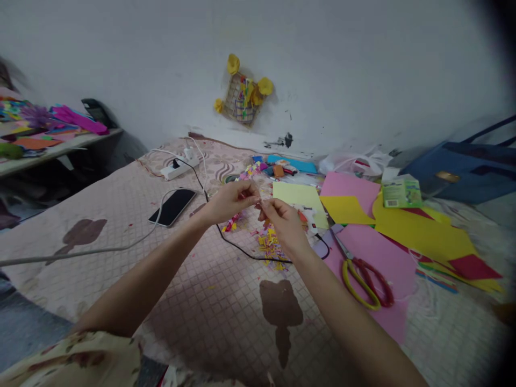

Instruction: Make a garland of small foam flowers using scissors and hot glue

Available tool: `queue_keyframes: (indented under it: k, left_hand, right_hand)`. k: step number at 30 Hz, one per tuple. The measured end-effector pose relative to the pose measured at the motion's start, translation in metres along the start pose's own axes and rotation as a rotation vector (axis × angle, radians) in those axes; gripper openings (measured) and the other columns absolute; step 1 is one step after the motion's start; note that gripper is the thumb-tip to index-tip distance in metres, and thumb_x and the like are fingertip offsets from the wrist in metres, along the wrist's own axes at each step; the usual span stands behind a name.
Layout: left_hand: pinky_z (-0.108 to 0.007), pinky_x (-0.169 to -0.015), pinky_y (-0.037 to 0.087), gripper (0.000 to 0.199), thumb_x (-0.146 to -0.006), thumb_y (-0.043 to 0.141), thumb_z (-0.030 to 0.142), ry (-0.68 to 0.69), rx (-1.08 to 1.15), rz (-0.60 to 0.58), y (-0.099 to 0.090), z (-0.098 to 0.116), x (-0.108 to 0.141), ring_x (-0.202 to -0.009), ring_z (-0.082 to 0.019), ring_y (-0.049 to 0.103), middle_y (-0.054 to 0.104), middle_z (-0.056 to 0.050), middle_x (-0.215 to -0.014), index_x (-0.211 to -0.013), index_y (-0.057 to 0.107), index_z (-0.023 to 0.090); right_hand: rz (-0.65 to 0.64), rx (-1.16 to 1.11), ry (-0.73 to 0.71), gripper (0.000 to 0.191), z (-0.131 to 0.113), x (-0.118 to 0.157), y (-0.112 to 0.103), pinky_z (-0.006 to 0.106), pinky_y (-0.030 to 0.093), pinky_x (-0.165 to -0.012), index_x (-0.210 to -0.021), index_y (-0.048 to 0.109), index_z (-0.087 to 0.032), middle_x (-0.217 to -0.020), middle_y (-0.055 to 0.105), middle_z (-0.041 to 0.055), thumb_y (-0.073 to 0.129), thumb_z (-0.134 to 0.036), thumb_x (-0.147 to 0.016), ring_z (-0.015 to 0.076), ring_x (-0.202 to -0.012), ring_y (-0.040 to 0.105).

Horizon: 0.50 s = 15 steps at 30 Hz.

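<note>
Over the middle of the table, my left hand (234, 201) and my right hand (285, 224) meet fingertip to fingertip. Both are closed in a pinch. Whatever is between the fingers is too small to make out. Beneath and beside my right hand lies a pile of yellow and purple paper fringe (272, 250). Pink and yellow scraps (231, 223) show just under my left hand. A pale yellow sheet (300, 196) lies beyond my right hand, with a white tool (311, 220) that has a red switch and a black cord, partly hidden by that hand.
Scissors (365, 279) with red and yellow handles rest on pink paper (397, 322) at the right. A phone (173, 207) and a power strip (179, 167) lie left, with cables across the cloth. A green box (401, 192) and blue bag (463, 166) stand back right.
</note>
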State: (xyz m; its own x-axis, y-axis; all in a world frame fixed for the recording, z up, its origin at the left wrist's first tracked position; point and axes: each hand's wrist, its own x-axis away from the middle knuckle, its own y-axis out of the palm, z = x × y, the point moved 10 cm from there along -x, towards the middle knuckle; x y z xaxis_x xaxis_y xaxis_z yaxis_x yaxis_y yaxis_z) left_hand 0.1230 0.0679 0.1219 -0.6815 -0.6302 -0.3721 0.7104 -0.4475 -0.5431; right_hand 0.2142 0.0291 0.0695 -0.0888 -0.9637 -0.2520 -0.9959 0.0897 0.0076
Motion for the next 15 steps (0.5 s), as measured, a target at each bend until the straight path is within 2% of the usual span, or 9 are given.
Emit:
queue_keyframes:
  k: [8, 11, 15]
  left_hand:
    - [-0.021, -0.062, 0.043, 0.008, -0.081, 0.054, 0.019, 0.003, -0.067, -0.003, -0.0016, -0.0025, 0.0003, -0.065, -0.009, 0.054, 0.062, -0.002, -0.072, -0.077, 0.059, 0.014]
    - [-0.021, -0.059, 0.041, 0.009, -0.081, 0.054, 0.019, -0.012, -0.108, 0.008, -0.0020, -0.0061, 0.0009, -0.063, -0.009, 0.052, 0.060, -0.001, -0.069, -0.075, 0.057, 0.014]
    - [-0.022, -0.057, 0.037, 0.010, -0.084, 0.050, 0.021, 0.001, -0.245, 0.034, -0.0031, -0.0032, 0.0015, -0.062, -0.010, 0.048, 0.056, 0.001, -0.069, -0.076, 0.054, 0.016]
  right_hand:
    - [0.004, -0.088, 0.054, 0.018, 0.0041, -0.0036, 0.0030, 0.023, 0.036, -0.050, -0.074, 0.060, -0.021, -0.062, 0.051, -0.0034, 0.061, -0.038, -0.078, 0.0111, -0.057, 0.047]
    - [0.003, -0.023, 0.042, 0.017, 0.0055, -0.0047, 0.0016, 0.024, 0.036, -0.052, -0.077, 0.061, -0.021, -0.064, 0.054, -0.0026, 0.062, -0.038, -0.077, 0.0121, -0.059, 0.048]
    - [0.009, 0.134, -0.066, 0.017, -0.0021, -0.0071, -0.0009, 0.026, 0.037, -0.056, -0.077, 0.062, -0.021, -0.069, 0.057, -0.0008, 0.060, -0.037, -0.078, 0.0138, -0.062, 0.049]
